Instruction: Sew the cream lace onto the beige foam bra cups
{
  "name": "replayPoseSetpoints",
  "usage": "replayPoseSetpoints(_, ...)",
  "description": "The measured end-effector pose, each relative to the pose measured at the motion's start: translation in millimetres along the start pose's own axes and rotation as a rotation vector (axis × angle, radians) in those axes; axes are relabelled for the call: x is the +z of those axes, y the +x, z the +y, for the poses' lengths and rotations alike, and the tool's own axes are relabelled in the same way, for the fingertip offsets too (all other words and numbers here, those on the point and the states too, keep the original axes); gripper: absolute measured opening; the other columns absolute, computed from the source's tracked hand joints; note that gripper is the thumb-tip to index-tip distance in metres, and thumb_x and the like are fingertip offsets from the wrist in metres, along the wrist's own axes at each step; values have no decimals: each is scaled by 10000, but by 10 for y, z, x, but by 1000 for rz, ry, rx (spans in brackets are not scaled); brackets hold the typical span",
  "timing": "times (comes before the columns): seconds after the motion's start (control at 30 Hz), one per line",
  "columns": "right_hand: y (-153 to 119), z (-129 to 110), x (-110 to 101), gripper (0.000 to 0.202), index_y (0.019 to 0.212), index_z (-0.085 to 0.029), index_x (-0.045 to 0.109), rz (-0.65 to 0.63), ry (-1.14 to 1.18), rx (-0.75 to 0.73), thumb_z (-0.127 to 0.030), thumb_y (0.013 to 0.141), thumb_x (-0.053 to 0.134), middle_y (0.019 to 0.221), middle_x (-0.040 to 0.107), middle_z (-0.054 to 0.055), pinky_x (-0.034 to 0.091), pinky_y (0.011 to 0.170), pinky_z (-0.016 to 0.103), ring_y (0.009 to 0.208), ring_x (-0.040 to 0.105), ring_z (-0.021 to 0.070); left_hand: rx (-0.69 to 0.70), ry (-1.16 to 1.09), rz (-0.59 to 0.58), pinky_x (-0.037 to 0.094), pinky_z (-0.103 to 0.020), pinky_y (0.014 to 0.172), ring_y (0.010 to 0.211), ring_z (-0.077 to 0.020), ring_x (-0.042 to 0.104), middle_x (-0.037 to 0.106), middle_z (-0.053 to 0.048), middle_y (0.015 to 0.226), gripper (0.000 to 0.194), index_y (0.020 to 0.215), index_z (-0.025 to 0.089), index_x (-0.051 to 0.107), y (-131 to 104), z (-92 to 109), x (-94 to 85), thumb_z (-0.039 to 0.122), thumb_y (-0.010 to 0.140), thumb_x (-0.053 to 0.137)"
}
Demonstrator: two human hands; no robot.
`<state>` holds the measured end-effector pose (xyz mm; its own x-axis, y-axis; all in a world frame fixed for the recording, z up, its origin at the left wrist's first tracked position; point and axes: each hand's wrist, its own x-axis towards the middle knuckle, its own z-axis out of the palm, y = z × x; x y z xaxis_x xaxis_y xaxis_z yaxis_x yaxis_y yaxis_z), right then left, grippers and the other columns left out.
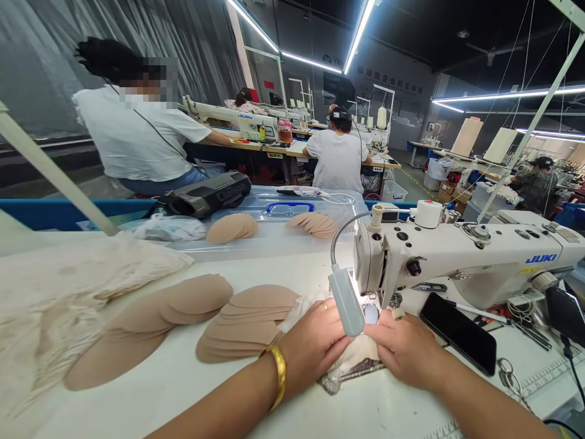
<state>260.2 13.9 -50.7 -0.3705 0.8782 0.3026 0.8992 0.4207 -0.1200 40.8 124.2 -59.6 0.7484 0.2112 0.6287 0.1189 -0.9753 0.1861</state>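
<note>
A piece of cream fabric [354, 358] with a dark patterned edge lies under the head of the white sewing machine [439, 250]. My left hand [313, 335], a gold bangle at its wrist, presses and grips the fabric from the left; some of its fingertips are hidden behind the grey lamp head [346, 303]. From the right, my right hand [404, 347] has its fingers closed on the same fabric near the presser foot. Hand and lamp hide much of the needle area. Left of my left hand lie fanned beige oval pads [249, 320].
More beige pads [159, 323] and a heap of cream cloth [55, 305] lie to the left. A black phone [459, 332], scissors and cables lie at right. Behind the table stands a clear plastic box [260, 204] with pads on its lid. Co-workers [336, 149] sit at machines beyond.
</note>
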Motion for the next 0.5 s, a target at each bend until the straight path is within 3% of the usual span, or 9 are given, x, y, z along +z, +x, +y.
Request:
replayPoseSetpoints(0.17, -26, 9, 36, 256, 970, -245, 692, 10, 16, 10, -66, 869, 539, 759, 477, -18, 323, 690, 296, 647, 317, 186, -25, -7, -33, 527, -381, 841, 966, -255, 676, 740, -47, 950, 233, 923, 233, 663, 0, 31, -17, 172, 1045, 474)
replayPoseSetpoints(0.33, -28, 12, 40, 246, 951, -241, 682, 20, 23, 7, -63, 868, 534, 777, 483, -12, 356, 723, 289, 665, 351, 187, 0, -8, -2, 526, -383, 826, 941, -249, 673, 768, -57, 1068, 234, 1027, 240, 689, 25, 51, -40, 183, 1061, 465)
replayPoseSetpoints(0.5, -26, 31, 39, 268, 998, -238, 683, 7, 37, 4, -53, 866, 540, 794, 494, -8, 375, 764, 296, 703, 393, 193, -55, -4, -75, 531, -395, 861, 1002, -257, 683, 768, -56, 1109, 213, 1034, 235, 689, 33, 108, -90, 149, 1056, 496)
